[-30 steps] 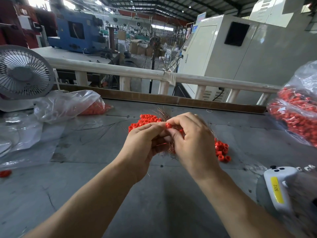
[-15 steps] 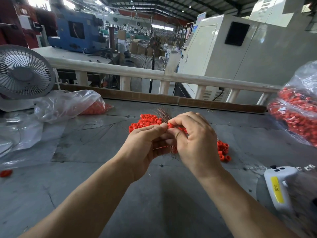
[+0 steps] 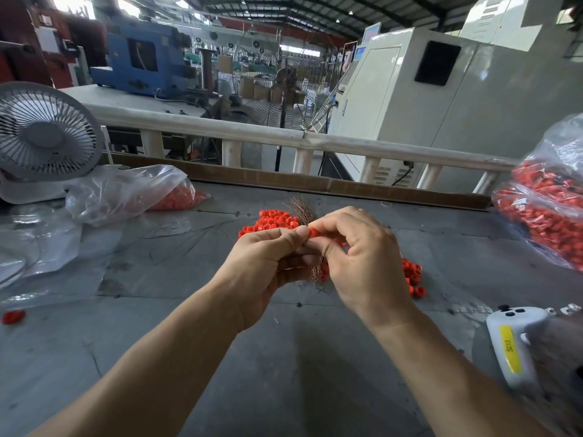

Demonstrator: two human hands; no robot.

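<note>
Both hands meet over the middle of the grey table [image 3: 284, 357]. My left hand [image 3: 263, 266] grips a bundle of thin copper wires [image 3: 301, 209], whose tips fan out above the fingers. My right hand [image 3: 359, 260] pinches a small red plastic cap [image 3: 313, 232] against the left thumb. Just behind the hands lies a pile of red caps [image 3: 271, 220], and more of them spill out to the right of my right hand [image 3: 413, 277]. How the cap sits on the wires is hidden by the fingers.
A desk fan [image 3: 44, 134] stands at the far left beside a clear bag with red caps [image 3: 132, 190]. A full bag of red caps [image 3: 549, 203] sits at the right. A white controller [image 3: 514, 345] lies front right. One red cap [image 3: 14, 316] lies at the left edge. A cardboard strip and white railing [image 3: 315, 143] close the far side.
Both hands have stayed together at the same spot. The right fingers have shifted slightly on the red cap at the left thumb.
</note>
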